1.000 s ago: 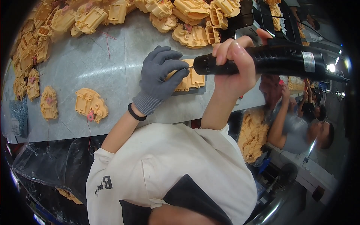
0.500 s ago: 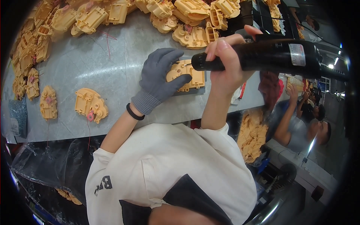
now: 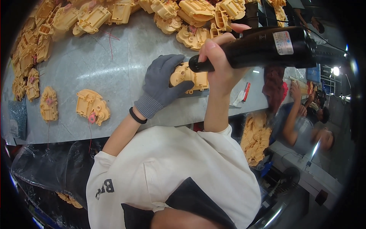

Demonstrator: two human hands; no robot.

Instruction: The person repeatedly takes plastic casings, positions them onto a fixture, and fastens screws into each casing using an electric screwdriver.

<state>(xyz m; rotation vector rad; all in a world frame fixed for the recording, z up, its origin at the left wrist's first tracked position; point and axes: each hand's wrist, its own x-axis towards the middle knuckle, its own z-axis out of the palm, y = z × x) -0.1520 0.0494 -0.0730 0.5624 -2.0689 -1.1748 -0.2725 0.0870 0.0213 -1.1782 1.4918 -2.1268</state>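
My left hand, in a grey knit glove, curls its thumb and fingers round the left end of a yellow plastic housing. That housing rests on a dark block on the table. In my bare right hand is a black electric screwdriver, held nearly level with its front end over the housing. The bit is hidden from view, so contact with a screw cannot be made out. Two more yellow housings, one with a pink part and a red wire, the other narrower, lie to the left.
Yellow housings are heaped along the table's far edge and left side. A red tube-like item lies right of my forearm. A bag of yellow parts stands below the table's right edge. A co-worker sits farther right.
My right hand and the screwdriver have shifted slightly left, with the tool's rear end swung up and left. The bit's tip has gone out of sight. My left hand keeps its hold on the housing.
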